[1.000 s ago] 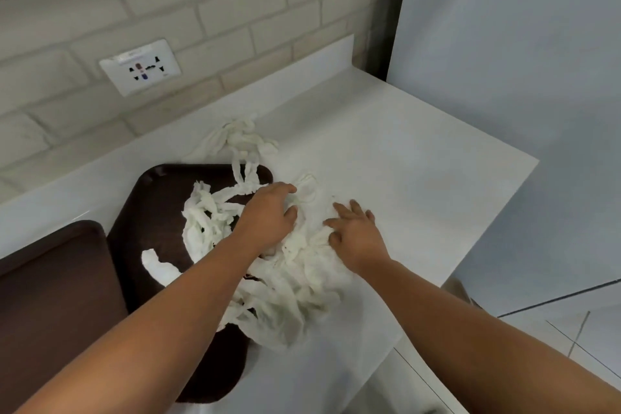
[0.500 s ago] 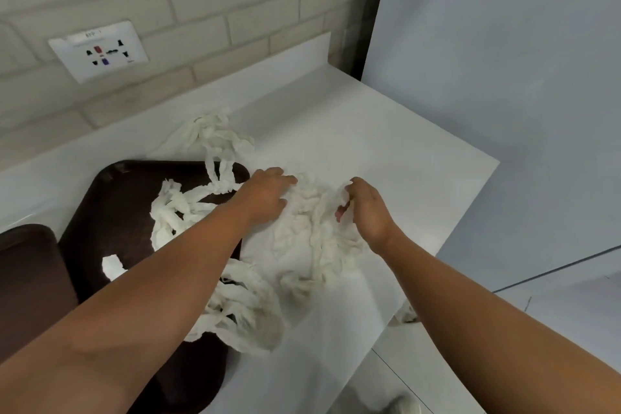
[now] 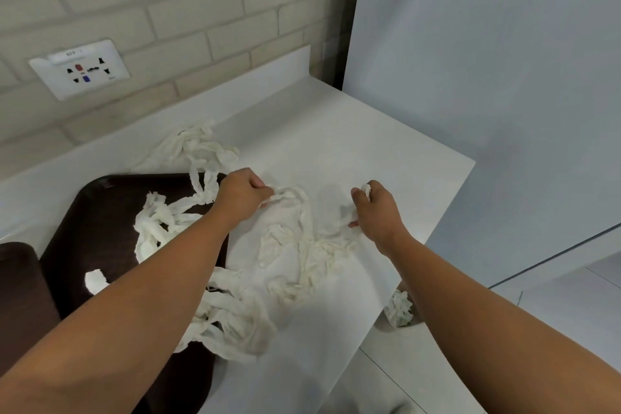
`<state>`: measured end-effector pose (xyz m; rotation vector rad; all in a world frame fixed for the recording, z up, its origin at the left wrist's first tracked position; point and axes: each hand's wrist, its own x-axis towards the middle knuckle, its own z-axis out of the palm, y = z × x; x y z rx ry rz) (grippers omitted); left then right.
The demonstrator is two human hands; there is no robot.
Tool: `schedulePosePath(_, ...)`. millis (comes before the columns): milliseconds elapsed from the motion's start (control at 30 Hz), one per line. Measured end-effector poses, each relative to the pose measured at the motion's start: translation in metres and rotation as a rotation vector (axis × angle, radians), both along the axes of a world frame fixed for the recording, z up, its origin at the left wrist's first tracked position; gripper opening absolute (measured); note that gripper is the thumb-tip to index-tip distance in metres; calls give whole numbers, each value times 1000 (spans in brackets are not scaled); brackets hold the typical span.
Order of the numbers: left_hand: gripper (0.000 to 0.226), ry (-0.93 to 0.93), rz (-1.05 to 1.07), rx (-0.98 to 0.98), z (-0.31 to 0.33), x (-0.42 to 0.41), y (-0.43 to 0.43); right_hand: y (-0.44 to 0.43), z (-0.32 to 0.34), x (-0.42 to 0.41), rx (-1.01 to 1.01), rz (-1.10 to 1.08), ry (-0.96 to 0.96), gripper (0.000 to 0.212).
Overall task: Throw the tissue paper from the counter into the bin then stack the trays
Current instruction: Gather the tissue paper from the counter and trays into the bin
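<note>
Long twisted strips of white tissue paper (image 3: pixel 295 255) sprawl over the white counter (image 3: pixel 386 158) and across a dark brown tray (image 3: pixel 100 212). My left hand (image 3: pixel 243 195) grips a strand at the tray's far right corner. My right hand (image 3: pixel 376 208) pinches another bit of tissue about a hand's width to the right. A loop of tissue hangs between both hands. A second dark tray (image 3: pixel 16 296) lies at the left edge, beside the first. A crumpled wad of tissue (image 3: pixel 400 307) shows below the counter's front edge; what holds it is hidden.
A brick wall with a white socket plate (image 3: pixel 80 69) backs the counter. A pale grey panel (image 3: pixel 487 60) rises right of the counter. The counter's corner and front edge run just past my right hand, with floor below.
Both hands have gone from pressing on the tissue pile to gripping strands, and they have drawn apart, spreading the tissue between them. The view has shifted right.
</note>
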<state>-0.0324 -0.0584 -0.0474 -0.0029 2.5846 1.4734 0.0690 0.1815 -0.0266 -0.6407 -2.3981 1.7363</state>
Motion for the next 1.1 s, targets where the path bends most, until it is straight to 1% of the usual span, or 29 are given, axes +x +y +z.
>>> schedulePosePath(67,19,-117,40,251,4,3,-1,4,-4,5,64,45,-5,18)
schedulePosePath(100,16,-157,40,322,8,6,0,6,-6,7,84,73,-11,21)
schedulePosePath(167,17,-198,34,346,14,9,5,9,-10,13,128,149,-48,30)
schedulePosePath(300,24,-226,10,204,21,11,10,19,-18,25,298,331,-117,54)
schedulePosePath(333,19,-217,-27,152,22,13,11,21,-20,28,351,364,-127,57)
schedulePosePath(367,8,-186,-93,72,23,17,12,24,-23,29,403,384,-137,57)
schedulePosePath(400,8,-134,-171,-22,23,21,13,27,-25,30,453,391,-153,55)
schedulePosePath(467,34,-23,-299,-189,19,27,17,30,-29,30,568,404,-174,45)
schedulePosePath(533,42,82,-388,-307,12,30,21,32,-33,31,696,409,-196,32)
schedulePosePath(600,42,135,-472,-374,2,30,25,34,-35,33,777,399,-192,28)
schedulePosePath(633,45,136,-507,-385,-1,31,27,35,-35,35,800,396,-175,29)
schedulePosePath(700,62,130,-561,-407,-5,34,32,38,-35,36,832,408,-153,28)
schedulePosePath(733,69,139,-589,-448,-6,36,34,39,-35,37,847,416,-156,25)
schedulePosePath(767,73,155,-616,-505,-8,37,37,40,-34,37,851,413,-160,22)
schedulePosePath(833,67,189,-647,-586,-11,39,43,41,-31,38,772,356,-122,16)
schedulePosePath(900,51,206,-647,-605,-14,41,47,43,-25,39,613,256,-40,13)
schedulePosePath(967,35,222,-625,-613,-15,43,49,46,-17,36,509,194,-2,20)
schedulePosePath(1033,30,222,-567,-586,-14,43,49,48,-6,33,449,171,15,24)
schedulePosePath(1100,28,211,-474,-468,-6,42,49,49,5,29,410,156,37,25)
